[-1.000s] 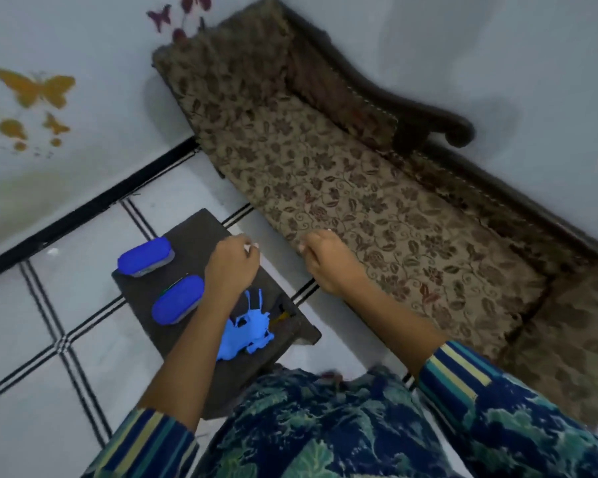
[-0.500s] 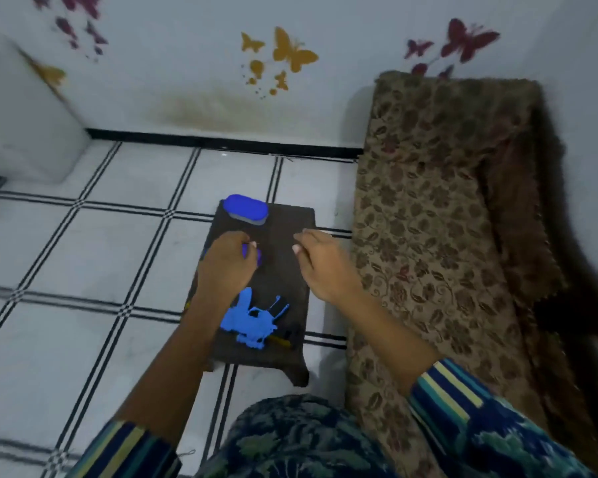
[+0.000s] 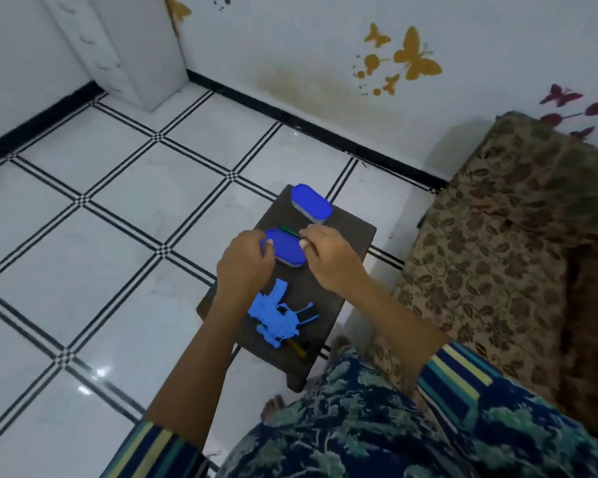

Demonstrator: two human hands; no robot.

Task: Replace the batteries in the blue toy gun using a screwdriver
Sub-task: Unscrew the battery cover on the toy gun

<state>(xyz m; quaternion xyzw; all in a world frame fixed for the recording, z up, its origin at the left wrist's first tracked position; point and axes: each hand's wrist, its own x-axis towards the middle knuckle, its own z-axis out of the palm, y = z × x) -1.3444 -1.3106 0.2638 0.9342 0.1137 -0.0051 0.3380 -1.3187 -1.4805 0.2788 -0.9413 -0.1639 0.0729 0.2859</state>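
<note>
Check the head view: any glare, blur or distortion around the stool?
Head view: glare spots on the floor tiles beside the stool; wide-angle lens bows the tile lines; toy gun, blue case, left hand and right hand fairly sharp; thin green item near the right hand too soft to identify.

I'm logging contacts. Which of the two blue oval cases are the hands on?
The nearer case, gripped by the left hand and right hand; the farther case sits untouched.

left hand (image 3: 246,267): fingers hidden behind case (image 3: 287,248) | screwdriver (image 3: 299,349): mostly under toy gun (image 3: 277,315) | green stick (image 3: 288,230): perhaps a tool
</note>
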